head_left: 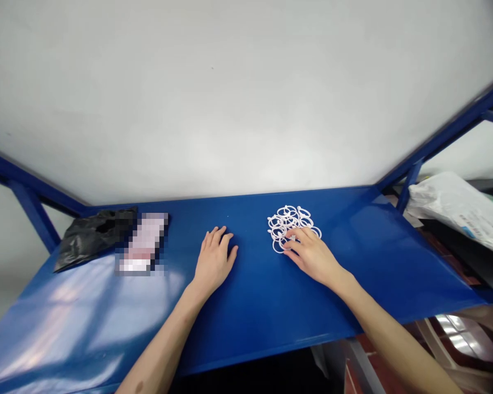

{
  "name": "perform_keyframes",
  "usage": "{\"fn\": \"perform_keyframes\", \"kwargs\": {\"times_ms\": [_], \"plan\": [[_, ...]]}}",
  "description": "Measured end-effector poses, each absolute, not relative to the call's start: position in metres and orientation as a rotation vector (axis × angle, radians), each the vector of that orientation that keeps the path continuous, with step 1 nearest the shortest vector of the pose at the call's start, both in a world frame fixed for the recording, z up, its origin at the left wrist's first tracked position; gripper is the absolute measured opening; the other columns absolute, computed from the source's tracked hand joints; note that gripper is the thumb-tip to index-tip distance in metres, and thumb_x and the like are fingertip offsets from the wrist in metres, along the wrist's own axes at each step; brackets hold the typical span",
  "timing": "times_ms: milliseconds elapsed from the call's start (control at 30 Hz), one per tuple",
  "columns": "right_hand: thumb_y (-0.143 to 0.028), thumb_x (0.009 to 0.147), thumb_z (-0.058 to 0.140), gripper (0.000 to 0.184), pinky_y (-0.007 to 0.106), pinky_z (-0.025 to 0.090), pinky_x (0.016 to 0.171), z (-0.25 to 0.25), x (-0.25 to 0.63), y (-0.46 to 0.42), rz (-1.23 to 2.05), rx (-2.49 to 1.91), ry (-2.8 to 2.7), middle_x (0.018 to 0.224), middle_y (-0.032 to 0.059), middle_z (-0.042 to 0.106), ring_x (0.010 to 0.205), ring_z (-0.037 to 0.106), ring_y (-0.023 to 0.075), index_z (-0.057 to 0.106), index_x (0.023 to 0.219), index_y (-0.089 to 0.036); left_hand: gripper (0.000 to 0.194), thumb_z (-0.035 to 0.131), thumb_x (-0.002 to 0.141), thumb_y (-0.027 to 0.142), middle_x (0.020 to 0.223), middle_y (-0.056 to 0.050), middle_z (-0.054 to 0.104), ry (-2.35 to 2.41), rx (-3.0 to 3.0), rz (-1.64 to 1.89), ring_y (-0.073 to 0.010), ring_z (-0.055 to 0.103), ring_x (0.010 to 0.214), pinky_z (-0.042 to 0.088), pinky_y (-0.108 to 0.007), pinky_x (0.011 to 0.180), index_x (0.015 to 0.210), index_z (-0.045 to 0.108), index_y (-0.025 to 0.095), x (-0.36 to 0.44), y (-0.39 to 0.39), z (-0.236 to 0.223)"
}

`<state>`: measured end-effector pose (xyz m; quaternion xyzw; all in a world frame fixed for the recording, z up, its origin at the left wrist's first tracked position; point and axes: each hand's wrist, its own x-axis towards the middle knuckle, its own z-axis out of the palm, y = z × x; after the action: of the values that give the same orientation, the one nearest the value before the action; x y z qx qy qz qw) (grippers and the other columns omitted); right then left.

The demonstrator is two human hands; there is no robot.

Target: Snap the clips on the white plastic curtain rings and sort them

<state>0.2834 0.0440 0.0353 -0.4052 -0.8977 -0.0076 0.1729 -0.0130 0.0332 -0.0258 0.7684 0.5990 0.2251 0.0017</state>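
Observation:
A small pile of thin white plastic rings point(288, 211), looking like curtain rings with little round knobs, lies right of centre on the blue table point(246, 306). My right hand point(312, 253) reaches over the near right side of the pile, thumb and fingers bent and apart at the rings. Part of the pile is hidden beneath its fingers. To the left, my left hand point(214, 257) rests palm down on the table, fingers stretched out and holding nothing.
A crumpled black plastic bag point(86, 235) and a blurred-out flat oblong object point(144, 241) lie at the table's left. Blue metal bars point(35, 210) flank both sides, with a pale wall point(246, 98) behind. Beyond the right edge is a white plastic package point(460, 210).

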Motion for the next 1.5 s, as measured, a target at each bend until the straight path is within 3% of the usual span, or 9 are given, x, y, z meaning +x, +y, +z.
{"fn": "perform_keyframes", "kwargs": {"times_ms": [500,600,767,967,1167,1500], "plan": [[-0.021,0.100,0.056,0.018,0.039,0.054,0.078,0.025,0.260,0.037,-0.152,-1.142,-2.688,0.089,0.0078,0.067,0.086,0.059,0.0242,0.069,0.088,-0.017,0.028,0.053,0.097,0.028,0.133,-0.018,0.064,1.813,2.371,0.799,-0.0379,0.052,0.135,0.041,-0.062,0.113,0.118,0.065,0.016,-0.008,0.032,-0.019],[-0.022,0.103,0.050,0.020,0.037,0.054,0.079,0.025,0.246,0.033,-0.128,-1.093,-2.617,0.089,0.0072,0.068,0.084,0.061,0.0224,0.067,0.093,-0.018,0.025,0.052,0.098,0.028,0.126,-0.013,0.069,1.635,2.240,0.912,-0.0318,0.059,0.125,0.048,-0.055,0.106,0.117,0.066,0.020,0.004,0.024,-0.009],[-0.025,0.106,0.047,0.021,0.034,0.056,0.080,0.023,0.215,0.035,0.068,-0.773,-2.623,0.097,0.0070,0.071,0.088,0.064,0.0195,0.066,0.101,-0.018,0.040,0.054,0.097,0.038,0.121,-0.007,0.072,1.216,1.603,1.019,-0.0206,0.070,0.102,0.057,-0.036,0.091,0.134,0.059,0.023,0.011,0.021,0.003],[-0.024,0.105,0.050,0.019,0.032,0.059,0.082,0.016,0.209,0.038,0.223,-0.673,-2.482,0.103,0.0066,0.072,0.094,0.066,0.0181,0.067,0.110,-0.020,0.030,0.071,0.084,0.044,0.085,-0.005,0.076,1.060,1.160,1.050,-0.0186,0.070,0.075,0.055,-0.032,0.076,0.097,0.072,0.017,0.000,0.030,0.008],[-0.023,0.103,0.054,0.019,0.032,0.059,0.085,0.022,0.216,0.036,0.222,-0.600,-2.587,0.118,0.0046,0.073,0.099,0.069,0.0179,0.070,0.112,-0.022,0.035,0.081,0.077,0.047,0.076,-0.004,0.074,0.949,1.024,0.919,-0.0153,0.066,0.067,0.052,-0.028,0.070,0.092,0.075,0.016,-0.007,0.032,0.003],[-0.021,0.105,0.048,0.025,0.030,0.059,0.081,0.018,0.211,0.028,0.285,-0.527,-2.586,0.100,0.0028,0.077,0.093,0.068,0.0160,0.073,0.100,-0.021,0.036,0.080,0.079,0.050,0.069,-0.003,0.073,0.940,1.039,0.828,-0.0143,0.066,0.064,0.052,-0.026,0.068,0.086,0.074,0.015,-0.009,0.028,0.010]]}}
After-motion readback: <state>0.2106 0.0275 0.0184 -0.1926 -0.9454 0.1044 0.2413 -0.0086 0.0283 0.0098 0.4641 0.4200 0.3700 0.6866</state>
